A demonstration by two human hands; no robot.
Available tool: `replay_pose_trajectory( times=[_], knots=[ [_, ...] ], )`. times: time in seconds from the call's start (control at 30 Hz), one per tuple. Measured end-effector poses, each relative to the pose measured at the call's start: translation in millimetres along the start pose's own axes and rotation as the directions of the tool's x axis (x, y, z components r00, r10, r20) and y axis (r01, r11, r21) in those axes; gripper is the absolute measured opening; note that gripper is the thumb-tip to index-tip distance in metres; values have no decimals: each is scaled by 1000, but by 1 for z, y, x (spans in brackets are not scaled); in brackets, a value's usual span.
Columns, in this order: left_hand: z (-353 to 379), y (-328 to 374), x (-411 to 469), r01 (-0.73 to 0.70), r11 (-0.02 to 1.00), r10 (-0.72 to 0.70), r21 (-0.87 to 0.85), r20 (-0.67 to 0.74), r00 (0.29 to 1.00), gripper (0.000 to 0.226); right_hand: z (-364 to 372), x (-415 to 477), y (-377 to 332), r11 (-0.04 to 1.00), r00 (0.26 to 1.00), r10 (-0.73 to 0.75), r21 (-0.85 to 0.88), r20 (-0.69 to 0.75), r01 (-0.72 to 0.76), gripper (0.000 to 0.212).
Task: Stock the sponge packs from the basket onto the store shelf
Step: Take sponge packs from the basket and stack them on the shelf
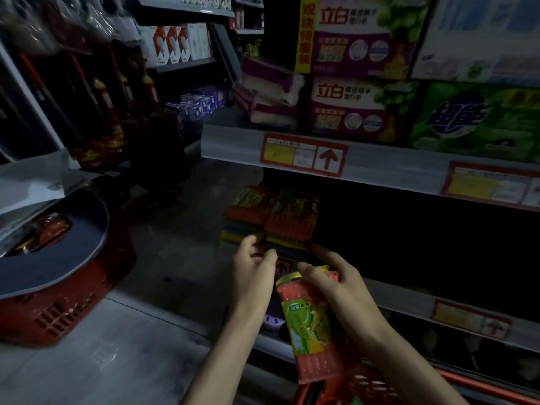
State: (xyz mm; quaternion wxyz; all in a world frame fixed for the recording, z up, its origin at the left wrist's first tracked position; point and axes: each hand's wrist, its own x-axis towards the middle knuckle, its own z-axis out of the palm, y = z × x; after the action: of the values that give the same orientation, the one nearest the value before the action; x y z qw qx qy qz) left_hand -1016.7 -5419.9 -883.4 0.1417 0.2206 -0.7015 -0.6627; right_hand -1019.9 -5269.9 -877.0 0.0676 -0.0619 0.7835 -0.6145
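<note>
- On dark metal shelf point(394, 299): stacked orange-red sponge packs point(289, 220); left hand point(254, 267) curls at their edge, likely squaring them; grip unclear.
- Right hand point(339, 279) clamps green-labelled sponge pack point(309, 325), next to stock.

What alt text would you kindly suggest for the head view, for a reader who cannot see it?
A person's right hand holds a red sponge pack with a green label before a dim store shelf, where the left hand reaches to the front of stacked sponge packs. A red basket sits below.
</note>
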Motion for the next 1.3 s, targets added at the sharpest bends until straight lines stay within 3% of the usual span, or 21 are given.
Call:
replay_pose_trajectory(
  times=[0.23,0.47,0.63,0.7,0.8,0.87,1.03,1.17,1.3],
  knots=[
    [-2,5,-4,-8,999,8,36,19,1000,47,-4,-5,-1,1000,999,-18,-25,-40,17,49],
    [-6,13,-31,14,996,-21,89,77,997,23,-34,-25,-4,998,996,-25,-54,-89,21,32],
    [-4,10,-74,31,998,-42,50,237,971,18,-57,-40,-16,996,991,59,74,-121,-51,18],
    [-5,7,-88,80,997,-69,-13,382,921,30,-61,-40,-20,982,983,131,150,-127,-112,26],
    [-6,0,-101,83,996,-72,15,663,746,60,-66,-38,-27,937,956,235,304,-175,-175,42],
    [-6,-5,-106,52,998,-55,26,718,693,76,-68,-39,-27,905,943,281,376,-178,-199,51],
    [-2,-1,-109,127,982,-18,-137,609,793,78,-75,-54,-31,834,953,304,488,-13,-259,63],
    [1,1,-104,206,957,-74,-207,509,857,65,-73,-87,-21,981,932,156,163,-327,-107,56],
    [6,2,-104,209,953,-93,-220,442,892,64,-63,-114,-6,979,920,148,186,-362,-85,20]
  ],
)
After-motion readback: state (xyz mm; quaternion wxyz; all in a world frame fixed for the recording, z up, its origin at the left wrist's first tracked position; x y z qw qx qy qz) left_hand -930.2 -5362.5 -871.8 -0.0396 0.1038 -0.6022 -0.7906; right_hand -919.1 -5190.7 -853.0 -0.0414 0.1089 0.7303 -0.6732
